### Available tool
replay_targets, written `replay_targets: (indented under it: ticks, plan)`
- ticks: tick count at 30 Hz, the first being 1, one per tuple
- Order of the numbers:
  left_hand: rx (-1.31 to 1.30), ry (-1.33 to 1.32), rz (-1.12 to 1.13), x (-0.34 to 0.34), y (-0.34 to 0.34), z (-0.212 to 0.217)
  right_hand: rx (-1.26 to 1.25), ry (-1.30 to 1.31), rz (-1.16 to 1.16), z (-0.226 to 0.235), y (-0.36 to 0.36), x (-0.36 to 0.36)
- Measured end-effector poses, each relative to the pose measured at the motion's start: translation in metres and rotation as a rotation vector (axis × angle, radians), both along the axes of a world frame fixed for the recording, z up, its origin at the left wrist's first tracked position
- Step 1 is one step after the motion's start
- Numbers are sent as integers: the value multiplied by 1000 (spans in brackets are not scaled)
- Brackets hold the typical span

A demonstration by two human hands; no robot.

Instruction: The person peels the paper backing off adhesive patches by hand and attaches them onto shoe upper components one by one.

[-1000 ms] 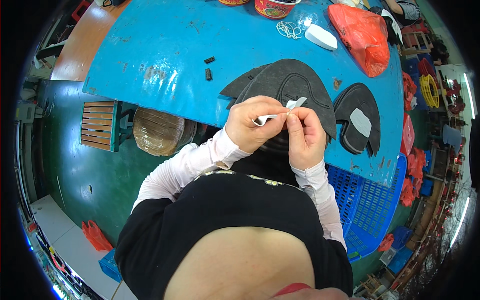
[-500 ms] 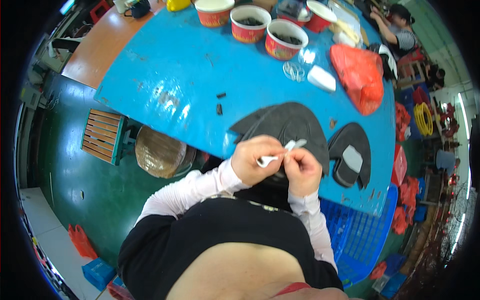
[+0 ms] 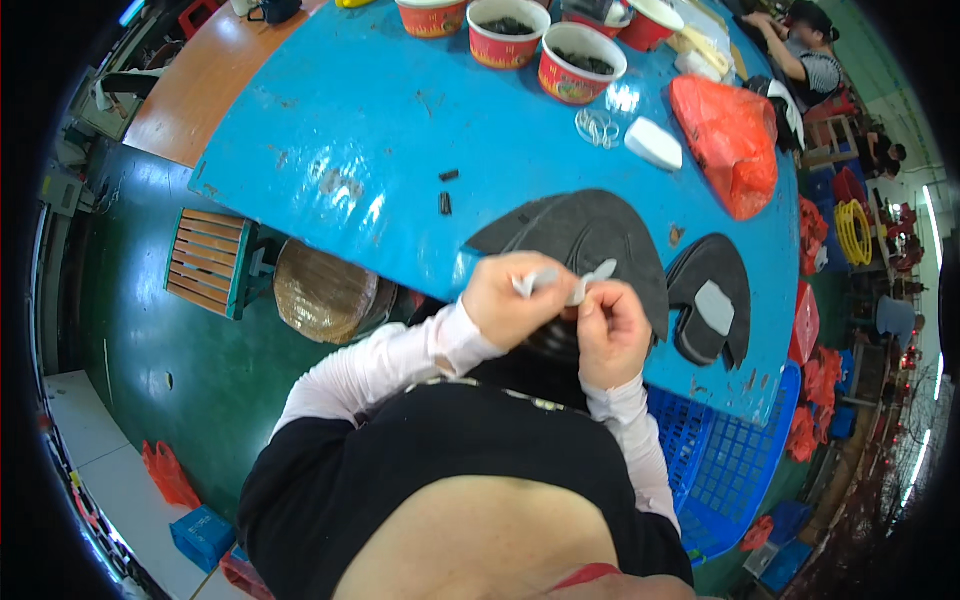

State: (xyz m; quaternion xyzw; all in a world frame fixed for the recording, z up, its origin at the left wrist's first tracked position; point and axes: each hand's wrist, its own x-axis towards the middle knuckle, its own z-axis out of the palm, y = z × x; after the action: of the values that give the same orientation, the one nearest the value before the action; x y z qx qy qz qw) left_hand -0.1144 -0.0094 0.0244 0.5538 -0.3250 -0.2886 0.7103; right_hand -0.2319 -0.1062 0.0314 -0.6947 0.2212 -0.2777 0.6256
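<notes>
My left hand (image 3: 515, 302) and my right hand (image 3: 613, 333) meet at the table's near edge, fingers pinched close together. Between them runs a thin white strip (image 3: 603, 269), one end standing up above the right fingers and another curling over the left fingers. Whether it is paper or tape I cannot tell. Just beyond my hands lies a pile of dark grey curved flat pieces (image 3: 612, 225). A second, smaller dark stack (image 3: 735, 275) lies to the right, with a whitish patch (image 3: 713, 307) on top.
Two small black bits (image 3: 446, 204) lie on the blue table (image 3: 330, 130). Beyond are red paper tubs (image 3: 582, 85), a white block (image 3: 655, 144), clear loops (image 3: 597, 128) and a red plastic bag (image 3: 728, 150). A blue basket (image 3: 735, 470) stands below right, a round stool (image 3: 322, 290) left. Another person (image 3: 800, 60) sits far right.
The view has shifted slightly, so the table things sit a little higher and further right. Both hands still pinch the white strip; its ends now point more upward.
</notes>
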Motion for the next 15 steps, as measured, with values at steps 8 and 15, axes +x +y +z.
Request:
replay_targets:
  ticks: [8, 15]
  plan:
    - [70, 483, 38, 5, -3, 4, 418, -230, 95, 0, -15, -11]
    - [62, 360, -43, -9, -4, 1, 512, 7, 63, 10, -16, -11]
